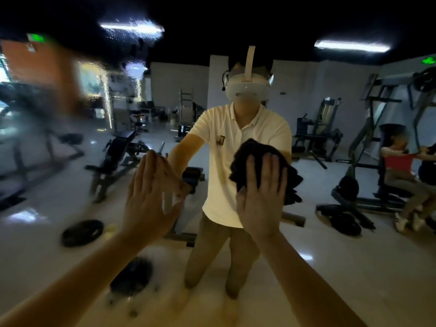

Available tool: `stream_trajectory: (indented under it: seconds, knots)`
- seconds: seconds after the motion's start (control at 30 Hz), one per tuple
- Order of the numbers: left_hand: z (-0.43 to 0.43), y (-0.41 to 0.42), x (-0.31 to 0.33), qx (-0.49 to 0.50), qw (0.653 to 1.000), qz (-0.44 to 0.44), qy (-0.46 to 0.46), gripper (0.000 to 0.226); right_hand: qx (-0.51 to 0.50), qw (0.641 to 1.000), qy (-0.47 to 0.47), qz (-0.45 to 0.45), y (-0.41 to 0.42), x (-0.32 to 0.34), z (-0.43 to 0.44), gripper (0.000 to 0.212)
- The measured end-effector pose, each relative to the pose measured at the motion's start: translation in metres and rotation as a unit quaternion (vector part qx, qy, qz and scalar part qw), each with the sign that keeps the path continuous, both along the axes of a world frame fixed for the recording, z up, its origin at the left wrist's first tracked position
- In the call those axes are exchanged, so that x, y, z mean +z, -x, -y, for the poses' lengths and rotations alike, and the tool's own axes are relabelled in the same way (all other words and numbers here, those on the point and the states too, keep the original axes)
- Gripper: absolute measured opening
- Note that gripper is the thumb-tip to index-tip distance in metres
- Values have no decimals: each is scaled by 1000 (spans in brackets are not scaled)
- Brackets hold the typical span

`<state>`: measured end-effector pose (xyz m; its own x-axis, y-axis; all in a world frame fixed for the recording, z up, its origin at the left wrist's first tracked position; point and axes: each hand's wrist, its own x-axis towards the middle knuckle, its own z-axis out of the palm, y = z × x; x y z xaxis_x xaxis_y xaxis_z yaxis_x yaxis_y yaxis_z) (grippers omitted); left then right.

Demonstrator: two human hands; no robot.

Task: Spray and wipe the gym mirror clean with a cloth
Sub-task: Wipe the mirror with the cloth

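The gym mirror [330, 267] fills the whole view, and its upper left part is wet and smeared. My right hand [262, 197] presses a bunched black cloth [257, 152] flat against the glass, fingers straight and pointing up. My left hand [148, 197] lies flat on the glass to the left of it, fingers straight, meeting its own reflection at the fingertips. No spray bottle is in view. My reflection, in a white polo shirt and a white headset, stands behind both hands.
The mirror reflects a dim gym: a black bench [118, 156] at left, weight plates [82, 232] on the pale floor, machines [368, 142] at right and a seated person in a red top [398, 166] at the far right.
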<state>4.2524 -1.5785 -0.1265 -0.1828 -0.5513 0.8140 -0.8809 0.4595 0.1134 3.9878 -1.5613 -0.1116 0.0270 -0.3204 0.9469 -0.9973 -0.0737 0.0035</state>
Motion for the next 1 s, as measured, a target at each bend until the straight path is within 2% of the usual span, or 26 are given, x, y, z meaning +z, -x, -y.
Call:
stream_trajectory:
  seconds: [0.13, 0.23, 0.33, 0.43, 0.57, 0.67, 0.73, 0.9, 1.0]
  knots:
    - [-1, -22, -6, -58, 998, 20, 19, 91, 60, 989, -58, -120, -79, -14, 16, 77]
    - [-5, -42, -29, -55, 997, 4, 49, 73, 135, 955, -142, -225, -128, -41, 25, 62]
    - [-7, -54, -56, -39, 998, 1, 45, 75, 134, 929, -187, -289, -130, -68, 21, 53]
    - [-4, -53, -76, -53, 997, 44, 46, 91, 82, 959, -140, -231, -88, -85, 9, 49]
    - [9, -41, -90, -52, 996, 69, 10, 100, -29, 994, -94, -41, 0, -107, -23, 62]
    - [14, -34, -94, -42, 997, 72, 3, 105, -100, 979, -61, 167, 32, -122, -38, 61]
    - [15, -34, -97, -47, 996, 70, 8, 102, -100, 964, -31, 245, 20, -129, -33, 60]
    - [14, -47, -98, -80, 992, 93, 26, 96, -58, 976, -41, 207, -61, -151, -7, 68]
    - [10, -54, -109, -80, 994, 73, 11, 97, 2, 994, -68, 90, -115, -166, 3, 54]
